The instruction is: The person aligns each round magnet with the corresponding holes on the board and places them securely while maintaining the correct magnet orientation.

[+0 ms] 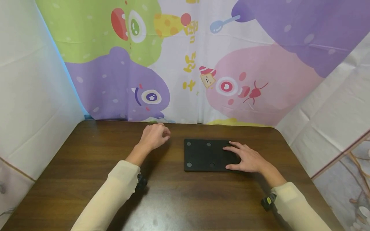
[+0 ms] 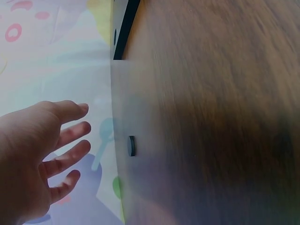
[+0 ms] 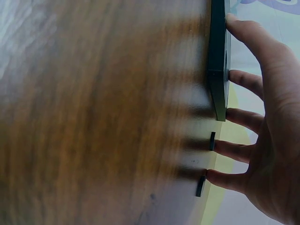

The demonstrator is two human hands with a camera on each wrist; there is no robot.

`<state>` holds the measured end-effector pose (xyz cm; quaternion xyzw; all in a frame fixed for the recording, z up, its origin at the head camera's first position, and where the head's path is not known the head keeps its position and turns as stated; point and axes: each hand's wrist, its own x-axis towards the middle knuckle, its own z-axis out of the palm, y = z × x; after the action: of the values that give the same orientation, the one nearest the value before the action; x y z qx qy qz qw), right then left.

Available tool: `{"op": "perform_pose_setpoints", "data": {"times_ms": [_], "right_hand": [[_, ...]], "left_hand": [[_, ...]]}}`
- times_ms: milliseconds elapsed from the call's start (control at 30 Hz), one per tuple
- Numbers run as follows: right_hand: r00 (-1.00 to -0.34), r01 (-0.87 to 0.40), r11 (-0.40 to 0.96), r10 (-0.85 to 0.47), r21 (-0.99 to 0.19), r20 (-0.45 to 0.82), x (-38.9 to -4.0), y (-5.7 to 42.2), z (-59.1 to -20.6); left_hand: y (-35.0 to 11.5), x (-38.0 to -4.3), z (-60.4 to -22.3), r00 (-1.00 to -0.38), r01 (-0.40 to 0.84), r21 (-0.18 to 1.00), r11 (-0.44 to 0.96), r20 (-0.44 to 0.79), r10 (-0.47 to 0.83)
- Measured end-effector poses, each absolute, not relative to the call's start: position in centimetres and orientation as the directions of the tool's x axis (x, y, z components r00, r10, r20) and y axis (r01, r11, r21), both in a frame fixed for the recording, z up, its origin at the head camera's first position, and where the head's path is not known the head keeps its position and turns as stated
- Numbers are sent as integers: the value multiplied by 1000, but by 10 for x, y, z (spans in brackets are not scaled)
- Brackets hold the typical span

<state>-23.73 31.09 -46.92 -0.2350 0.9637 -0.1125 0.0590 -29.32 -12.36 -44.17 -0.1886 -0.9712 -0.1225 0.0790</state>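
Note:
A flat black rectangular board (image 1: 199,155) with several round grey spots lies on the wooden table. My right hand (image 1: 250,159) is at its right end, fingers spread. In the right wrist view, that hand's thumb and two fingertips rest on the board's face (image 3: 218,56). Its other two fingertips meet two small dark discs (image 3: 201,186) beside the board; the head view hides these behind the hand. My left hand (image 1: 154,135) hovers left of the board, fingers loosely bent and holding nothing. Near it, a small black disc (image 2: 131,146) lies on the table in the left wrist view.
The brown wooden table (image 1: 185,202) ends at a printed cartoon curtain (image 1: 179,64) along its back edge. White cloth hangs to the left (image 1: 29,80) and right. A small black wrist camera (image 1: 141,182) sits on the left sleeve, another (image 1: 268,202) on the right.

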Motion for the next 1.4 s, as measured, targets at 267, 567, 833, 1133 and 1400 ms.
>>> {"op": "perform_pose_setpoints", "data": {"times_ms": [267, 567, 833, 1133, 1400], "right_hand": [[-880, -445, 862, -471, -244, -59, -236, 310, -468], [-882, -442, 863, -468, -246, -59, -236, 309, -467], [-883, -440, 864, -466, -245, -58, -237, 310, -468], [-883, -437, 866, -464, -244, -67, -237, 310, -468], [-883, -437, 866, -465, -244, -68, -237, 312, -471]], "left_hand": [[-130, -291, -441, -926, 371, 221, 902, 164, 341], [-139, -288, -446, -927, 371, 220, 902, 147, 345], [-150, -307, -473, -927, 373, 211, 903, 107, 358], [-174, -357, -544, -917, 398, 173, 901, 121, 381], [-176, -352, -545, -927, 373, 185, 909, 106, 359]]}}
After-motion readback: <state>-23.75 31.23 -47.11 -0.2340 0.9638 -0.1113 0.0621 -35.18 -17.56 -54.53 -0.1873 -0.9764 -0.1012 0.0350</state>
